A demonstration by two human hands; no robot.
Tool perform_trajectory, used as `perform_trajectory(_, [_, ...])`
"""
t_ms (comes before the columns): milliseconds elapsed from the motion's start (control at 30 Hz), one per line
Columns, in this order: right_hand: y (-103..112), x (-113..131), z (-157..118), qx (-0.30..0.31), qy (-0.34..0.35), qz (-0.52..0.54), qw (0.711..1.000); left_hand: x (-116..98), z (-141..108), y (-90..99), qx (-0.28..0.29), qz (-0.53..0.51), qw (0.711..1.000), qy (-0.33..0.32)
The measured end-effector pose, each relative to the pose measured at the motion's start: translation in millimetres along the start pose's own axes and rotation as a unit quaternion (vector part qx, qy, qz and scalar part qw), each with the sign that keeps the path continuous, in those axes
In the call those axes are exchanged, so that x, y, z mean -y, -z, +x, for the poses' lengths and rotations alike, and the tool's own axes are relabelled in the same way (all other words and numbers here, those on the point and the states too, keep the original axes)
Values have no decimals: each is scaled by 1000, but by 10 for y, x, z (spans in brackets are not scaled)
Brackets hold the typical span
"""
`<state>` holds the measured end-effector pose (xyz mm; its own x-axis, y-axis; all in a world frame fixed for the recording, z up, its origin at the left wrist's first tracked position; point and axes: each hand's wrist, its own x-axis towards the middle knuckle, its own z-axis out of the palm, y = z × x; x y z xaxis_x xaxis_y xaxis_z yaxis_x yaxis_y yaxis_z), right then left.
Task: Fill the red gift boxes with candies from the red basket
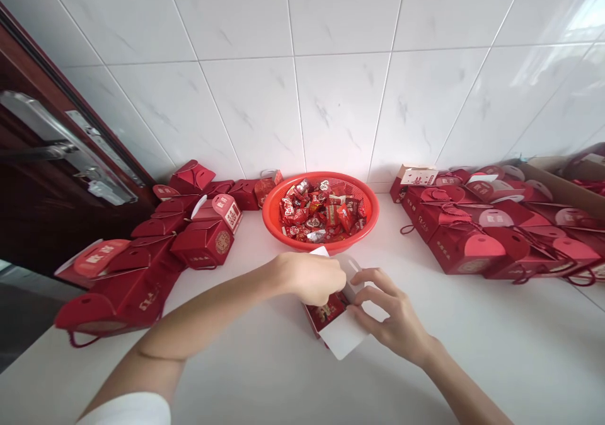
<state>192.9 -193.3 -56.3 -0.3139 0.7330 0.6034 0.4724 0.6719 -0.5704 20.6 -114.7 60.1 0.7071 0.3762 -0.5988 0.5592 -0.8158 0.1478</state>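
Note:
A small red box with white inner flaps (344, 335) stands open on the white table, with red wrapped candy (327, 310) inside. My left hand (314, 279) is over the box's opening, its fingers curled down; whatever they may hold is hidden. At the box's right side, my right hand (385, 314) has its thumb and fingers bent round a raised flap. Just behind the box sits a red plastic basket (270, 215) full of wrapped candies (321, 210).
Red gift boxes (203, 243) line the left side near a dark door (28, 179) with a metal handle. More red boxes (466, 248) are grouped on the right, beside a cardboard carton (564, 182). A tiled wall (340, 110) rises behind.

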Motion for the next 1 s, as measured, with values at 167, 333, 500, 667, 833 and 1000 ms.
perform_trajectory(167, [-17,4,-10,-2,1,3,1000,-5,253,-33,65,33,996,43])
perform_trajectory(333, [-21,9,-8,3,-8,4,1000,63,354,-146,42,25,999,6])
perform_trajectory(500, [-28,13,-5,5,-10,10,1000,48,370,-168,50,50,997,10])
perform_trajectory(667, [-29,14,-7,2,-7,11,1000,17,338,-127,100,57,993,4])
perform_trajectory(833, [-31,15,-5,-2,-6,11,1000,58,274,-87,103,41,994,13])
perform_trajectory(1000, [-41,21,1,-5,-2,9,1000,43,277,-76,112,62,991,27])
